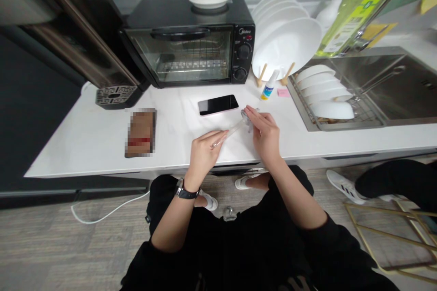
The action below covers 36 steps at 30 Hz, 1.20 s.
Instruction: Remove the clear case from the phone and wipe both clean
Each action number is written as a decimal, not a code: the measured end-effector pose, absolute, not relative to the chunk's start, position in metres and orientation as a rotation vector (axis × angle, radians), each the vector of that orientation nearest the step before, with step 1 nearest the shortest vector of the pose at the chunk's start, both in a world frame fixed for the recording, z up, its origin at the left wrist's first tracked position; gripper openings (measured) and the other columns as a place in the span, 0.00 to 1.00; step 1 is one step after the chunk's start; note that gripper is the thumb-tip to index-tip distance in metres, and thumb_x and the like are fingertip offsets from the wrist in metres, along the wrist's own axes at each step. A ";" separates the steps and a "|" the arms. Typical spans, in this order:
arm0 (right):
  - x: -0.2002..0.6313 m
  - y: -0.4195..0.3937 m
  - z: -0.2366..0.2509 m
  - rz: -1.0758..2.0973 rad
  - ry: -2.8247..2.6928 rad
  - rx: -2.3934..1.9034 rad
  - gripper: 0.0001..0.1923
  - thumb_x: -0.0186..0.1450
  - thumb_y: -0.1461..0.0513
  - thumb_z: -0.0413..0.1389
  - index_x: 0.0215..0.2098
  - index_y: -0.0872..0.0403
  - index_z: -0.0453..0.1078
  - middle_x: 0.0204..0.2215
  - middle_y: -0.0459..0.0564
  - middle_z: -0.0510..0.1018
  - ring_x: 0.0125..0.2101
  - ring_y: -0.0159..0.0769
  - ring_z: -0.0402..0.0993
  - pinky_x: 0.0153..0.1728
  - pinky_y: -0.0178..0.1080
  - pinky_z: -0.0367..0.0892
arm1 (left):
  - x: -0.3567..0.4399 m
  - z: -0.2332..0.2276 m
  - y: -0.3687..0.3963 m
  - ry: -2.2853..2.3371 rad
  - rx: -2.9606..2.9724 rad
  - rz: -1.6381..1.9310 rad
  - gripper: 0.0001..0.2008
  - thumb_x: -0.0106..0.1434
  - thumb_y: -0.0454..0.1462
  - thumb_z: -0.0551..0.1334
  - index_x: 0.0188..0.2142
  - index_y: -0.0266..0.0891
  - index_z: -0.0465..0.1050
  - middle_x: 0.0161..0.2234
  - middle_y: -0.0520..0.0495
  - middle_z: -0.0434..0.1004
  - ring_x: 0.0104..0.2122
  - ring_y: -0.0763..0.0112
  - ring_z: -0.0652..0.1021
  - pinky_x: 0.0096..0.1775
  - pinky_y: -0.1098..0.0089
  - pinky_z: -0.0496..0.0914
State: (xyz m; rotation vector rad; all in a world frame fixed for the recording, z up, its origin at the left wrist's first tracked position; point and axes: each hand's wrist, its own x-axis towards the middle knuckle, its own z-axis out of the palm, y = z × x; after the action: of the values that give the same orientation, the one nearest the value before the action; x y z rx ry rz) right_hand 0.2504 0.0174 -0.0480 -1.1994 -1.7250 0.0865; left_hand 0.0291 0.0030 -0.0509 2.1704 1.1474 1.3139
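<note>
My left hand [205, 151] grips the near end of a thin clear tube [233, 130] above the front of the white counter [85, 141]. At the tube's far end, my right hand [263, 131] pinches a small clear round cap or fitting [246, 117]. A watch sits on my left wrist. A black phone [218, 104] lies face up just beyond both hands.
A black toaster oven [191, 41] stands at the back with a white pot on top. White plates [290, 41] stand in a rack, bowls lie in the sink rack [327, 100]. A small spray bottle [269, 87], a pink pad [283, 92] and a brown card [139, 132] lie nearby. Another person's leg and shoe [344, 186] are on the right.
</note>
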 end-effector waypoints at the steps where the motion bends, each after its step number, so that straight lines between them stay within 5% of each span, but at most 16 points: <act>1: 0.250 0.017 -0.048 0.088 -1.716 -1.202 0.31 0.73 0.73 0.48 0.68 0.45 0.72 0.63 0.49 0.80 0.49 0.46 0.79 0.54 0.59 0.79 | 0.030 -0.051 0.003 1.150 2.162 1.320 0.10 0.74 0.35 0.65 0.50 0.42 0.85 0.48 0.45 0.89 0.46 0.64 0.88 0.50 0.62 0.83; 7: 0.224 -0.003 -0.048 0.129 -1.765 -1.149 0.31 0.75 0.72 0.48 0.70 0.43 0.69 0.64 0.49 0.79 0.52 0.46 0.79 0.53 0.56 0.80 | 0.031 -0.045 0.002 1.164 2.165 1.305 0.09 0.74 0.36 0.64 0.48 0.41 0.85 0.46 0.45 0.89 0.45 0.64 0.87 0.49 0.64 0.82; 13: 0.182 -0.034 -0.050 0.205 -1.892 -1.023 0.35 0.76 0.72 0.49 0.76 0.39 0.57 0.67 0.45 0.76 0.56 0.44 0.77 0.56 0.53 0.81 | 0.028 -0.049 0.004 1.278 2.236 1.314 0.15 0.67 0.27 0.59 0.25 0.39 0.73 0.26 0.50 0.80 0.26 0.71 0.79 0.30 0.71 0.72; 17: 0.175 -0.043 -0.053 0.212 -1.920 -0.978 0.37 0.76 0.71 0.50 0.78 0.40 0.50 0.68 0.46 0.75 0.57 0.43 0.77 0.56 0.52 0.81 | 0.027 -0.051 0.004 1.286 2.250 1.365 0.16 0.65 0.25 0.57 0.22 0.39 0.69 0.22 0.52 0.75 0.22 0.72 0.75 0.27 0.72 0.67; 22: 0.194 -0.030 -0.054 0.185 -1.952 -0.947 0.38 0.75 0.73 0.49 0.77 0.39 0.52 0.68 0.45 0.75 0.59 0.42 0.77 0.56 0.53 0.81 | 0.028 -0.049 0.004 1.217 2.265 1.335 0.13 0.68 0.26 0.60 0.29 0.39 0.78 0.29 0.49 0.82 0.29 0.70 0.81 0.33 0.71 0.75; 28: 0.236 0.004 -0.052 0.099 -1.783 -1.149 0.33 0.74 0.74 0.47 0.71 0.43 0.68 0.65 0.49 0.79 0.53 0.45 0.79 0.53 0.56 0.80 | 0.029 -0.050 0.004 1.127 2.189 1.309 0.11 0.74 0.35 0.63 0.50 0.42 0.85 0.48 0.45 0.89 0.45 0.64 0.88 0.49 0.64 0.82; 36: 0.244 0.007 -0.051 0.086 -1.740 -1.204 0.32 0.73 0.74 0.47 0.70 0.45 0.70 0.64 0.50 0.79 0.50 0.46 0.78 0.52 0.57 0.79 | 0.029 -0.050 0.002 1.143 2.170 1.287 0.11 0.74 0.35 0.64 0.50 0.43 0.85 0.48 0.46 0.89 0.46 0.63 0.88 0.50 0.62 0.83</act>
State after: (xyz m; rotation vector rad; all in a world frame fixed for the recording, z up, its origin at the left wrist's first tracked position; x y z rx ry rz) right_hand 0.2440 0.0074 -0.0512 -1.2041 -1.7396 0.0859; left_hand 0.0291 0.0025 -0.0498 2.1699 1.1427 1.2873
